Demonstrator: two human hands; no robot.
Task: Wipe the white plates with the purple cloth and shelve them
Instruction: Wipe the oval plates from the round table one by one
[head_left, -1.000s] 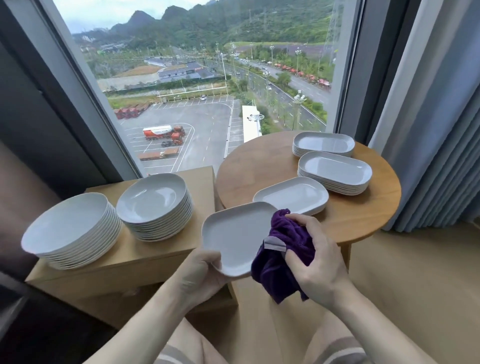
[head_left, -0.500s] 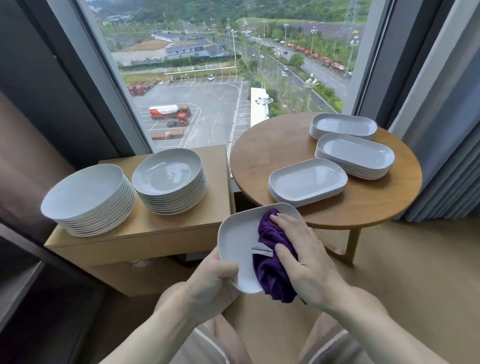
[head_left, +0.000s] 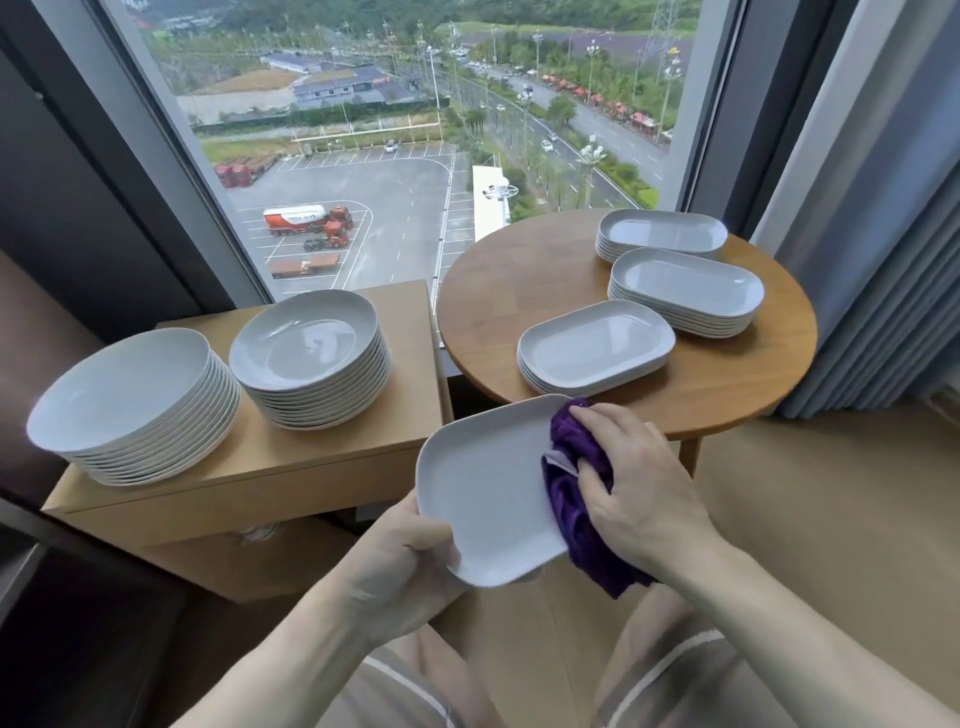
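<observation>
A white rounded-rectangle plate (head_left: 488, 493) is held over my lap, tilted toward me. My left hand (head_left: 410, 561) grips its near edge, thumb on the rim. My right hand (head_left: 639, 488) grips the bunched purple cloth (head_left: 571, 499) and presses it on the plate's right side. Three stacks of the same rectangular plates (head_left: 597, 345) (head_left: 685, 291) (head_left: 662, 234) stand on the round wooden table (head_left: 498, 291).
Two tall stacks of round white plates (head_left: 130, 405) (head_left: 311, 353) stand on a low wooden cabinet (head_left: 291, 467) to the left. A large window is behind, grey curtains (head_left: 883, 260) hang at the right. My knees are below the plate.
The view has tipped downward and drawn closer. The cloth has slid along the plate's right side, and the plate has tilted a little more in my left hand.
</observation>
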